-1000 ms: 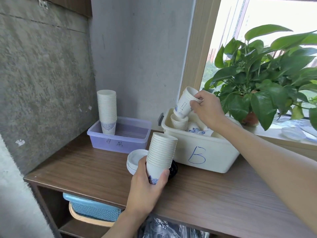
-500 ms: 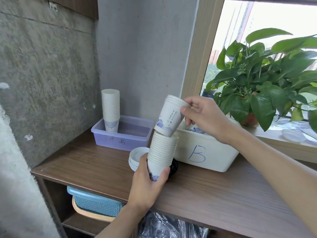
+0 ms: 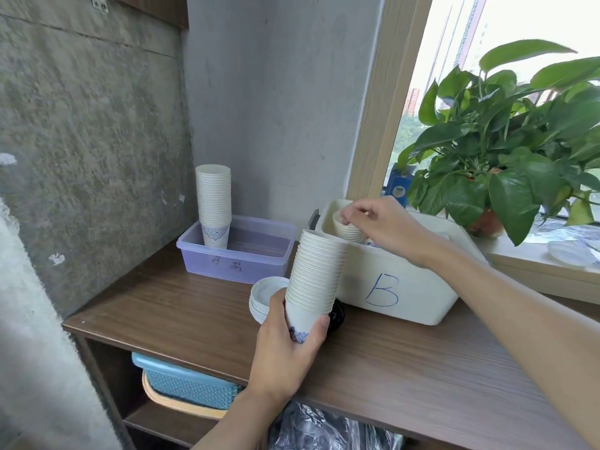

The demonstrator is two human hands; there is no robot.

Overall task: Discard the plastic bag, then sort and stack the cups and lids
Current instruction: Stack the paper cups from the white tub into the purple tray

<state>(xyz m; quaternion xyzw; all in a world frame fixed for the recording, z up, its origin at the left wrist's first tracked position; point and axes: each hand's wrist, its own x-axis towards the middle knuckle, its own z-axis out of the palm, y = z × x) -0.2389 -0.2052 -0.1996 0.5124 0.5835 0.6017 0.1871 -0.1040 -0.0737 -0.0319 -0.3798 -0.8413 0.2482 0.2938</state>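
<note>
My left hand (image 3: 285,349) grips the base of a tall stack of white paper cups (image 3: 316,276), held upright above the wooden table (image 3: 168,313). My right hand (image 3: 383,224) reaches into the cream bin marked B (image 3: 406,287) and pinches the rim of a short stack of cups (image 3: 347,227) standing inside it. Another tall cup stack (image 3: 214,203) stands in the purple plastic box (image 3: 243,258) at the back left. A pile of white lids (image 3: 264,297) and a black lid (image 3: 337,315) lie behind the held stack.
A potted green plant (image 3: 506,147) fills the window sill on the right, with clear lids (image 3: 571,251) beside it. A blue basket (image 3: 185,381) sits on the shelf below the table. Crumpled plastic (image 3: 324,430) shows under the table's front edge.
My right hand set the cups it carried onto the stack in my left hand, making it taller, then went back into bin B to the short stack.
</note>
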